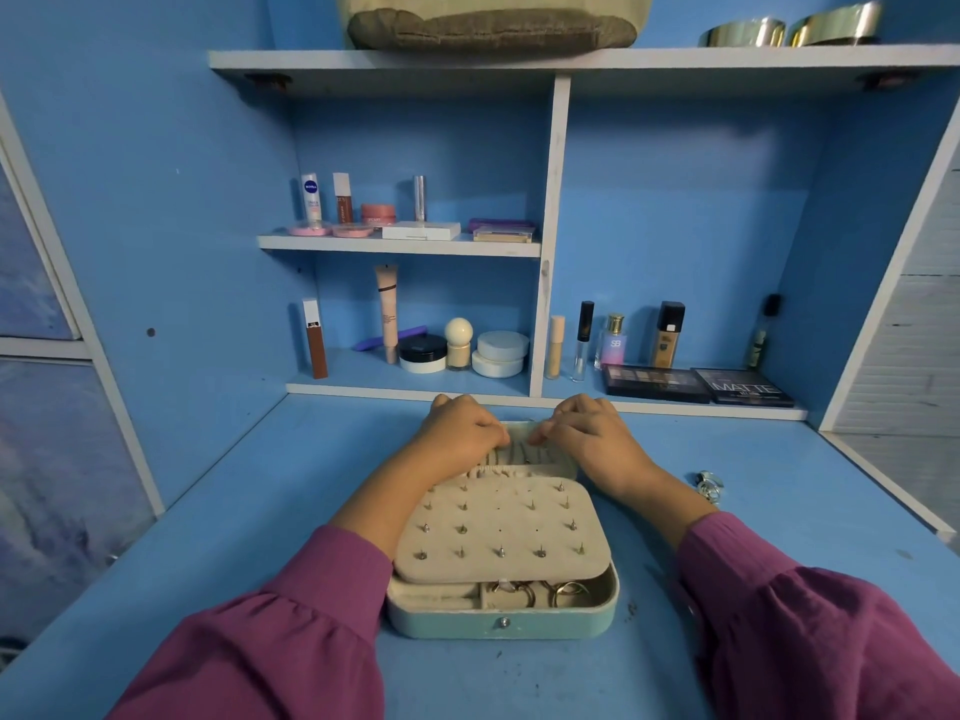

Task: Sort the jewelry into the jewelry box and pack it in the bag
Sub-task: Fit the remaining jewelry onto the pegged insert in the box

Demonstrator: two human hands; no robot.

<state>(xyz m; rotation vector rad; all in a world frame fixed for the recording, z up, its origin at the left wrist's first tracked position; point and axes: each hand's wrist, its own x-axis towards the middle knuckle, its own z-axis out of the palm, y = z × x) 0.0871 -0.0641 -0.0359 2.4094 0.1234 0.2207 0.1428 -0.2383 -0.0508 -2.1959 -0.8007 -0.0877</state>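
Note:
A mint-green jewelry box [519,623] lies open on the blue desk in front of me. A beige earring panel [501,527] studded with several earring posts lies over its base, and rings [524,595] sit in the compartments below it. Both hands are at the far side, over the open lid's beige pocket [519,452]. My left hand [460,433] has its fingers curled at the pocket's elastic edge. My right hand [587,436] pinches something small there; what it pinches is too small to tell. A greyish-brown bag [493,28] sits on the top shelf.
Silver rings [709,485] lie loose on the desk to the right of the box. Cosmetics, bottles and palettes [696,384] fill the shelves behind. Metal bowls [789,28] stand at the top right. The desk's right edge drops off beside a white frame.

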